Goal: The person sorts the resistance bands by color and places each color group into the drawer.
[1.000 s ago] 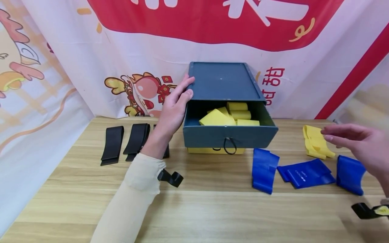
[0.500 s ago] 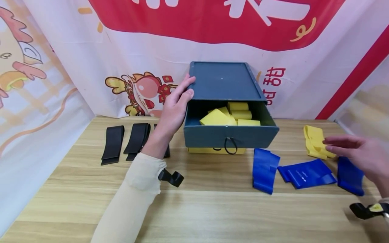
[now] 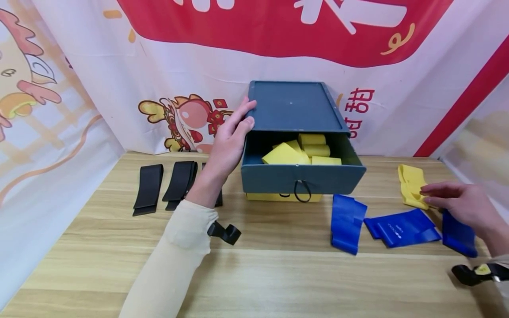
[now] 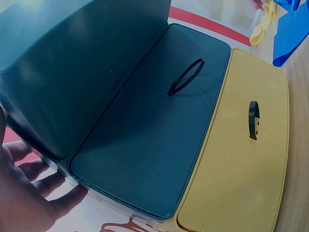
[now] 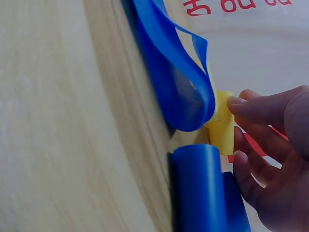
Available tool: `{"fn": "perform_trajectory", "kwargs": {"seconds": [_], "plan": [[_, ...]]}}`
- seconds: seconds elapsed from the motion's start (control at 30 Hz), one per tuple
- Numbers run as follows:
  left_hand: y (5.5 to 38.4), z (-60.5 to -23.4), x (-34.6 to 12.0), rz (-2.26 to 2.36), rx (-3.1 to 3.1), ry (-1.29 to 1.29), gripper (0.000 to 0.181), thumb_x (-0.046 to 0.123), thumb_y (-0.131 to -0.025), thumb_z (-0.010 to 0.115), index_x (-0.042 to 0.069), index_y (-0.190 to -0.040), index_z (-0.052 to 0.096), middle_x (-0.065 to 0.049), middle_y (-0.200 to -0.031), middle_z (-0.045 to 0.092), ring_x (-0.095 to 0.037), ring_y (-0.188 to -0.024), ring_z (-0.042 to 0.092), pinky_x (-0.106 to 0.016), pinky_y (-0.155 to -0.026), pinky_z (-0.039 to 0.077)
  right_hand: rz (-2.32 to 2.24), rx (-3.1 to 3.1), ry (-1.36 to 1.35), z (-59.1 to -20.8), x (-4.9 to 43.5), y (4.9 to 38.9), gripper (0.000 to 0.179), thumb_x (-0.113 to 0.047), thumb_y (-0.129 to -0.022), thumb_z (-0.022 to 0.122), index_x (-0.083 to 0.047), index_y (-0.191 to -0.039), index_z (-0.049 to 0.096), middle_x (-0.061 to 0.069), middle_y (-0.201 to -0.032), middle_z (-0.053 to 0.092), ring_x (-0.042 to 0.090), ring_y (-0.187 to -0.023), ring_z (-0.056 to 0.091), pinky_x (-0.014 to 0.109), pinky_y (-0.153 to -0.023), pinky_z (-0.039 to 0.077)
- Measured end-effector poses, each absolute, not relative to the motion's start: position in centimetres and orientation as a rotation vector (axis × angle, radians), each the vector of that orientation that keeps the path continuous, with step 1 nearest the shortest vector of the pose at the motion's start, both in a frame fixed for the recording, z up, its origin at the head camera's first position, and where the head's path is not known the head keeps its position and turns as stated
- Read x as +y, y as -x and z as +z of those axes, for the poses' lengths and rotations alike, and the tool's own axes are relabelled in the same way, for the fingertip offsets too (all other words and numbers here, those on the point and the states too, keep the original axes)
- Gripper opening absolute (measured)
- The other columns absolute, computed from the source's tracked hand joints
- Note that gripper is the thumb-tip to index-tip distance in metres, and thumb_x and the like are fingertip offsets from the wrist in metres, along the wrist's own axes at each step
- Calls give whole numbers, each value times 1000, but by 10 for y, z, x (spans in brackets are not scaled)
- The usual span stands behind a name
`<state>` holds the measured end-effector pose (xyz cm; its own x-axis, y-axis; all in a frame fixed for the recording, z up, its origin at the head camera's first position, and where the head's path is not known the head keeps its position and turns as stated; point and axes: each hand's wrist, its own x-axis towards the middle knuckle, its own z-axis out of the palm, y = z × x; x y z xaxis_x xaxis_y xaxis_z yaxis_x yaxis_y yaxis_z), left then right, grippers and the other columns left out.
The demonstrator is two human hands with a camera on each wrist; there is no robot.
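Observation:
My left hand [image 3: 228, 139] rests against the left side of a dark blue-green drawer box [image 3: 292, 106], fingers along its edge. In the left wrist view, its fingers [image 4: 70, 200] lie beside the box. The top drawer [image 3: 274, 179] is pulled out, with several rolled or folded yellow bands [image 3: 286, 154] inside. On the right, my right hand [image 3: 471, 207] reaches over a folded yellow resistance band [image 3: 412, 181]. In the right wrist view, the thumb meets the edge of the yellow band [image 5: 222, 133], other fingers loosely bent; no firm grip shows.
Below the open drawer are a dark drawer front [image 4: 149, 130] and a yellow drawer front [image 4: 241, 150], both with black loops. Blue bands [image 3: 347, 225] lie right of the box on the wooden table [image 3: 278, 282]. Black folded bands [image 3: 148, 187] lie to the left.
My right hand has moved down and slightly left, bringing its fingertips over the yellow band. The left hand and the open drawer have stayed in place.

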<state>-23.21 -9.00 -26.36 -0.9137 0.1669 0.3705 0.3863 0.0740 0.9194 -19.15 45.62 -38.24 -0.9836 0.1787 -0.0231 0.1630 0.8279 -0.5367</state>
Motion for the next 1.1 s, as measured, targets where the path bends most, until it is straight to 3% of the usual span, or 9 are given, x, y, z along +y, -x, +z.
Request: {"fn": "perform_trajectory", "kwargs": {"seconds": [0.1,0.33,0.4,0.53,0.63,0.77,0.83,0.93,1.1], "plan": [[232,-264,-90,-1951,-2171,566,47,27,-114,44,20,-160,49,15,-175,28,-1,-162,24,-31,-133,28,865,-2961,305,-382,454,191,50,-37,-104,67,1,-136,67,34,-136,66,28,-105,61,19,-68,45],[233,-264,-89,-1956,-2164,566,47,27,-114,45,20,-160,49,14,-175,28,-1,-162,24,-31,-133,28,858,-2923,260,-383,446,195,49,-43,-102,69,-3,-131,72,25,-125,74,-4,-84,54,18,-65,50],[233,-264,-89,-1956,-2169,564,47,27,-114,45,20,-161,49,14,-176,28,-1,-162,24,-32,-133,28,857,-2938,218,-384,445,195,50,-43,-102,70,-3,-130,73,29,-129,71,2,-89,57,17,-64,50],[233,-265,-90,-1960,-2171,563,47,27,-114,45,21,-161,48,11,-177,26,-2,-162,24,-33,-133,28,845,-2993,174,-385,444,196,52,-43,-100,72,-1,-131,72,36,-135,64,30,-105,61,15,-64,47],[232,-265,-90,-1961,-2161,566,47,27,-114,45,20,-160,49,8,-177,26,-3,-162,24,-33,-133,28,824,-3014,165,-386,445,195,55,-45,-99,73,0,-131,72,37,-136,64,34,-107,62,18,-67,43],[232,-264,-91,-1956,-2153,575,47,26,-114,45,20,-160,49,6,-178,26,-4,-163,25,-33,-133,28,805,-3034,156,-386,446,193,61,-48,-99,72,3,-131,71,40,-139,60,43,-114,59,33,-81,43],[231,-264,-91,-1957,-2154,579,47,27,-114,45,20,-161,48,8,-178,26,-3,-163,24,-33,-133,28,824,-3043,163,-386,446,192,64,-50,-100,71,5,-132,69,42,-141,56,53,-122,52,48,-87,46],[231,-264,-91,-1958,-2154,582,47,27,-114,45,20,-161,48,10,-177,26,-3,-163,24,-33,-133,28,836,-3050,155,-387,447,192,66,-50,-99,72,6,-133,68,44,-143,54,58,-127,48,65,-95,43],[232,-265,-90,-1960,-2162,575,47,27,-114,45,21,-161,48,14,-176,27,-2,-162,24,-32,-133,28,796,-3068,147,-387,445,192,67,-51,-98,73,6,-133,69,45,-142,53,58,-124,48,68,-95,42]]}}
